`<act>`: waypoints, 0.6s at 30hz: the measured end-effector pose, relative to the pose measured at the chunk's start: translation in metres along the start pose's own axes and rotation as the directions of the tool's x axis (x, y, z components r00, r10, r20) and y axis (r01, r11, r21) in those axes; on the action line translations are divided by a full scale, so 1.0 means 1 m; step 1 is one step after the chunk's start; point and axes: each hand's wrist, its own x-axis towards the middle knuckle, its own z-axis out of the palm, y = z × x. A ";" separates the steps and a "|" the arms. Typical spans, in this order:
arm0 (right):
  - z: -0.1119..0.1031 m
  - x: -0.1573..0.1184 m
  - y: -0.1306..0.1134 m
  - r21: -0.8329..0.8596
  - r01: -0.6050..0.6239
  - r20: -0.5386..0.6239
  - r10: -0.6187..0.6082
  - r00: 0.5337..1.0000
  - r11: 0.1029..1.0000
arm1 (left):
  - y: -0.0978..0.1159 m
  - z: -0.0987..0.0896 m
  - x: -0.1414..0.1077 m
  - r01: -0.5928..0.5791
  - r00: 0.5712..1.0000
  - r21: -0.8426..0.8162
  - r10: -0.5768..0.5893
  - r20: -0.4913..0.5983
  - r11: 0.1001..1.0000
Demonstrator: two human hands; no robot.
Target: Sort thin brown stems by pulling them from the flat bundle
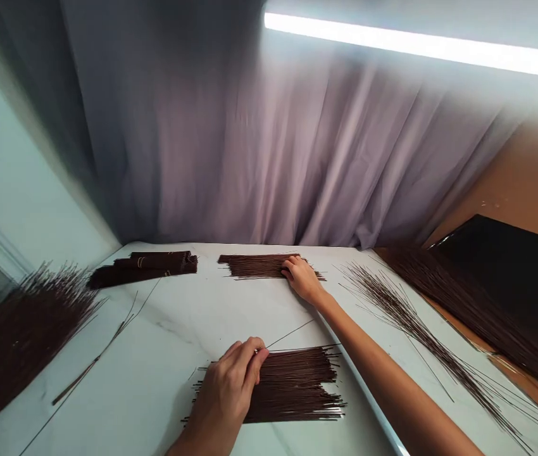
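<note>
Left hand (226,389): thumb and forefinger pinched on a thin stick (292,332), over the near stack (297,383) of sticks. Right hand (303,278): fingers curled over the far stack (254,266); I cannot tell whether they grip. Dark bundles (150,265) lie beyond the left hand, leftward; loose sticks (406,320) right of the right hand.

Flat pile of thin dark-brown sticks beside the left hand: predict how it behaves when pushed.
The flat pile of thin dark-brown sticks would probably spread and shed pieces, as no tie shows and its ends are ragged. Single sticks look fairly stiff, since most lie nearly straight. They may slide or roll on the smooth-looking white tabletop.
</note>
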 end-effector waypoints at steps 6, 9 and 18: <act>-0.003 -0.006 -0.001 -0.069 0.038 0.000 -0.038 0.999 0.997 | 0.006 0.000 -0.001 0.107 0.991 -0.161 -0.092 0.093 0.981; -0.008 -0.007 -0.001 -0.092 0.054 -0.015 -0.055 0.998 0.994 | 0.000 0.006 -0.001 0.193 0.978 -0.268 -0.161 0.136 0.944; -0.030 -0.018 0.008 -0.060 0.025 -0.141 -0.033 0.989 0.998 | -0.004 0.006 0.004 0.199 0.980 -0.330 -0.189 0.064 0.923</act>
